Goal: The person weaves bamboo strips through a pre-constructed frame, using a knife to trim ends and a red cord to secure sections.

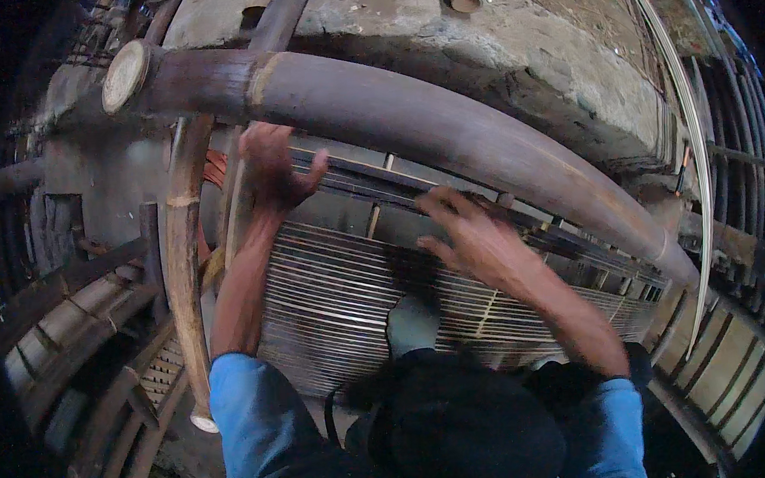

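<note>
The left hand (273, 162) lies spread on the top edge of the bamboo-slat mat (360, 301) beneath the thick bamboo pole (411, 116), the right hand (473, 234), blurred, open-fingered on its slats, which look light, springy, splintery, best pressed flat near the crosspieces.

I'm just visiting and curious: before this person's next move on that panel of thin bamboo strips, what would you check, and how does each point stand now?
1. Left hand steady on the top edge of the slat panel: ok.
2. Right hand placed on the slats: cannot tell, it is blurred.
3. Slats lying parallel and even: ok.
4. Thick bamboo pole clear of both hands: ok.
5. Loose long strip at the right out of the way: ok.
</note>
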Available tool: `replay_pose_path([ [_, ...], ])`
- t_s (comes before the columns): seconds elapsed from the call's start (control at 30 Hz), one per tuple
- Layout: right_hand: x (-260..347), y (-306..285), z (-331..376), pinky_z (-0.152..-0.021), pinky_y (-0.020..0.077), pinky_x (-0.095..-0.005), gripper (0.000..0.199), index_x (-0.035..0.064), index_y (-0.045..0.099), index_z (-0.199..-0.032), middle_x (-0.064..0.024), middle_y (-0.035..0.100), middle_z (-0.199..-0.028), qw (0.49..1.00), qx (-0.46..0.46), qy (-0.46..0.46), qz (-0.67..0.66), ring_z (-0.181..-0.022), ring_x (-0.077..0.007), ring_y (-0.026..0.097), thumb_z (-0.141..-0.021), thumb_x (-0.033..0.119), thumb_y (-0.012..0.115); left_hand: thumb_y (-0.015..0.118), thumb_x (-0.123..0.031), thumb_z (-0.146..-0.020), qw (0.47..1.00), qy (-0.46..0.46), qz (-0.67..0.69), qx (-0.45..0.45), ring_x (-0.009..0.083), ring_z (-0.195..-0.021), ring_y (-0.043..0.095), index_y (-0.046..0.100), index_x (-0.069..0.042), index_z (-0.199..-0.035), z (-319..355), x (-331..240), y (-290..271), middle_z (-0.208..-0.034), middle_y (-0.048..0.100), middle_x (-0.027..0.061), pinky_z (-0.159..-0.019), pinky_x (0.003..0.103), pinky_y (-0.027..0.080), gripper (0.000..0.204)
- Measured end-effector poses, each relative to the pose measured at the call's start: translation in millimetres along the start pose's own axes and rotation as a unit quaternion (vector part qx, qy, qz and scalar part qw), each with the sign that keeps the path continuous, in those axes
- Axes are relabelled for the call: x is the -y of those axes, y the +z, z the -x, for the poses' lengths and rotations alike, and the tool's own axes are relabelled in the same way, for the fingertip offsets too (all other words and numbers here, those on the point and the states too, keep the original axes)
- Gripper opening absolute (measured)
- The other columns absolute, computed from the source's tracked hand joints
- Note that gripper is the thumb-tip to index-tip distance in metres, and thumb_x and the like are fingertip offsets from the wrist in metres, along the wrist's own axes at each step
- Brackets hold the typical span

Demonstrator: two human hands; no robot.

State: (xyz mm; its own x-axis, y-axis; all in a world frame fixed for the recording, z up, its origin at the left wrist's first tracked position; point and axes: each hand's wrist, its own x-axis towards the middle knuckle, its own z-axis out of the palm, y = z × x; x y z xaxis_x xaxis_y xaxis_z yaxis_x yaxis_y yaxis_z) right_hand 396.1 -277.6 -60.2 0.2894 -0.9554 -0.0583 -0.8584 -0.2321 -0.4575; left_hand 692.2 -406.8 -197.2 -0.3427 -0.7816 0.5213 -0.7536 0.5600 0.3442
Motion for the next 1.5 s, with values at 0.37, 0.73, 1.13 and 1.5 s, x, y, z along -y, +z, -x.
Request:
replay_pose_path([
  [0.37, 6, -129, -54, -0.079, 0.0553, -0.0549, 0.079, -0.0019, 0.072, -0.098, -0.0259, 0.070, -0.081, 0.986, 0.041, 0.154, 0.042, -0.079, -0.0464, 0.069, -0.089, 0.073, 0.052, 0.088, -0.023, -0.071, 0.817, -0.514, -0.025, 0.261, 0.0349, -0.113, 0.061, 0.046, 0.003, -0.138, 182, 0, -297, -0.125, 0.062, 0.0211, -0.099, 0.044, 0.047, 0.083],
  [0.73, 17, -118, -38, -0.082, 0.0547, -0.0516, 0.093, -0.0039, 0.074, -0.097, -0.0289, 0.071, -0.084, 0.978, -0.058, 0.178, 0.096, -0.087, -0.0445, 0.070, -0.087, 0.082, 0.041, 0.083, -0.020, -0.073, 0.869, -0.437, -0.056, 0.225, 0.0221, -0.070, 0.069, 0.067, 0.001, -0.106, 206, 0, -301, -0.084, 0.072, 0.0095, -0.066, 0.038, 0.055, 0.042],
  [1.13, 21, -104, -45, -0.090, 0.0511, -0.0529, 0.096, 0.0033, 0.076, -0.104, -0.0264, 0.072, -0.101, 0.963, -0.061, 0.229, 0.125, -0.098, -0.0427, 0.070, -0.086, 0.087, 0.033, 0.087, -0.023, -0.072, 0.854, -0.456, -0.043, 0.245, 0.0280, -0.081, 0.071, 0.066, 0.001, -0.111, 216, 8, -310, -0.091, 0.074, 0.0166, -0.075, 0.040, 0.055, 0.050],
  [1.5, 39, -107, -49, -0.089, 0.0508, -0.0529, 0.095, 0.0039, 0.077, -0.103, -0.0249, 0.073, -0.100, 0.964, -0.101, 0.215, 0.123, -0.098, -0.0419, 0.070, -0.086, 0.087, 0.033, 0.088, -0.025, -0.072, 0.848, -0.475, 0.032, 0.231, 0.0315, -0.084, 0.071, 0.066, 0.001, -0.114, 253, 78, -297, -0.093, 0.074, 0.0179, -0.076, 0.043, 0.055, 0.054],
])
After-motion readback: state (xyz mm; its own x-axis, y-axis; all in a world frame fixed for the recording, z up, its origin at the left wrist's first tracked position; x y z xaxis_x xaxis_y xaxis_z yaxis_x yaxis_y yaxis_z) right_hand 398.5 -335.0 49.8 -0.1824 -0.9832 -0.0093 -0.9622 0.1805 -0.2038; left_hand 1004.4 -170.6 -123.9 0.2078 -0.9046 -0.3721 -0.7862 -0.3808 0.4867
